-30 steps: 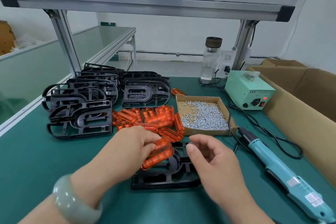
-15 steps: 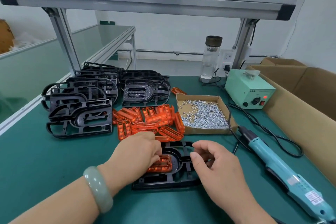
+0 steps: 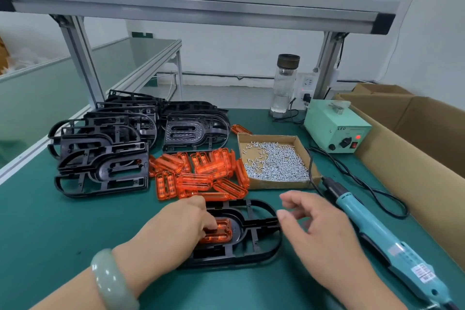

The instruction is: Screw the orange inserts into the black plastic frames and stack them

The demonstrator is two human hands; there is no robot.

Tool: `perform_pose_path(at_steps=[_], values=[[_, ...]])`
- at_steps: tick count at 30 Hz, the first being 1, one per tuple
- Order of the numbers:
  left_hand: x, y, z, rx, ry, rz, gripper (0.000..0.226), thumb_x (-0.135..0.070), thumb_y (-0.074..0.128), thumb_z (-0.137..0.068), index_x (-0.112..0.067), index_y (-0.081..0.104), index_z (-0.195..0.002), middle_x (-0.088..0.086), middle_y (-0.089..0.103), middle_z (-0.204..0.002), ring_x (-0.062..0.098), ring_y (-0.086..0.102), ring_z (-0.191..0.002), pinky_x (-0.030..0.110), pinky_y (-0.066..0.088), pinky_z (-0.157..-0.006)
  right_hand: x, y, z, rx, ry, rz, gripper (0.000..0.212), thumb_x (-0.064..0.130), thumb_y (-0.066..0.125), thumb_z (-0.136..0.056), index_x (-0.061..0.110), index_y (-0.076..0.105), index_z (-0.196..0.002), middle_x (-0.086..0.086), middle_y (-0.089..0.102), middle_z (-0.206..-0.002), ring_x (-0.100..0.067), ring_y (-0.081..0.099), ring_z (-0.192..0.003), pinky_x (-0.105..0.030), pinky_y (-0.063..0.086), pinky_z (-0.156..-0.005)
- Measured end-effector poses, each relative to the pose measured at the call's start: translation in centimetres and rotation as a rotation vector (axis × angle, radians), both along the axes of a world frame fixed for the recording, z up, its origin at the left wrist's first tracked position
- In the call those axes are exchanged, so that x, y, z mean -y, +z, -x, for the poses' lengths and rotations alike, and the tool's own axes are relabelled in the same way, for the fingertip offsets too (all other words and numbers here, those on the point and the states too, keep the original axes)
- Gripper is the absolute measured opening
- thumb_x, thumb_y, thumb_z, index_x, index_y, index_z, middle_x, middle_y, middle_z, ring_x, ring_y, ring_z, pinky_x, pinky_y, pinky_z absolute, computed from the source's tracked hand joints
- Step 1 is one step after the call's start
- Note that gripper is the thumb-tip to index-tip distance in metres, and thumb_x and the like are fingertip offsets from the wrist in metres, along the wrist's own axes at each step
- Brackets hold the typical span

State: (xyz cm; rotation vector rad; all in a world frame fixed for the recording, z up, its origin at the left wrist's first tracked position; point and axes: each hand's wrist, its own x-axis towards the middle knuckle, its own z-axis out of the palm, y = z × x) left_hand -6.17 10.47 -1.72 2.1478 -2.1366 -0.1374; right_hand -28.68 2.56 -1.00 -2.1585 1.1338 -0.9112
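Green bench (image 3: 37, 221) setup: stack of black frames (image 3: 100, 158) at far left, loose orange inserts (image 3: 201, 173) piled just beside it. Up front, one frame (image 3: 256, 234) lies flat with an insert (image 3: 222, 234) sitting in its recess. The left hand (image 3: 176, 229) has its fingertips pressed on that insert, not gripping it. Over the frame's right end the right hand (image 3: 324, 236) hovers, fingers loosely curled, holding nothing. Behind it sits the screw box (image 3: 274, 184), with the screwdriver (image 3: 377, 231) lying on the right.
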Motion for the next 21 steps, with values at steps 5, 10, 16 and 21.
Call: perform_pose_path(at_steps=[5, 10, 16, 21], values=[[-0.4, -0.1, -0.2, -0.049, -0.008, 0.039, 0.024, -0.017, 0.047, -0.095, -0.027, 0.066, -0.107, -0.008, 0.048, -0.104, 0.012, 0.053, -0.094, 0.028, 0.044, -0.083, 3.5, 2.6, 5.6, -0.474, -0.346, 0.127, 0.039, 0.046, 0.064, -0.084, 0.033, 0.061, -0.121, 0.007, 0.06, -0.107, -0.019, 0.061, -0.1, -0.03, 0.041, -0.075], [-0.4, -0.1, -0.1, -0.069, -0.006, 0.041, 0.028, -0.018, 0.047, -0.096, -0.031, 0.064, -0.113, -0.009, 0.048, -0.107, 0.012, 0.052, -0.099, 0.029, 0.043, -0.086, 6.7, 3.2, 11.0, -0.839, -0.482, -0.186, 0.064, 0.065, 0.047, -0.089, 0.025, 0.048, -0.138, 0.004, 0.057, -0.131, -0.018, 0.057, -0.114, -0.033, 0.048, -0.085], [-0.5, -0.3, -0.1, -0.089, -0.007, 0.09, 0.032, -0.02, 0.046, -0.096, -0.036, 0.06, -0.121, -0.012, 0.047, -0.109, 0.009, 0.05, -0.1, 0.023, 0.041, -0.086, 7.7, 2.3, 11.7, -0.887, -0.273, -0.393, 0.049, 0.062, 0.046, -0.092, 0.016, 0.051, -0.076, 0.005, 0.053, -0.068, -0.011, 0.05, -0.061, -0.024, 0.037, -0.057], [-0.5, -0.6, -0.3, -0.114, -0.014, 0.117, 0.031, -0.023, 0.047, -0.097, -0.037, 0.059, -0.122, -0.015, 0.046, -0.108, 0.005, 0.049, -0.097, 0.02, 0.041, -0.085, 6.5, 3.1, 10.4, -0.806, -0.223, -0.43, 0.05, 0.059, 0.053, -0.09, 0.017, 0.036, -0.069, 0.004, 0.035, -0.061, -0.013, 0.032, -0.055, -0.025, 0.024, -0.051]])
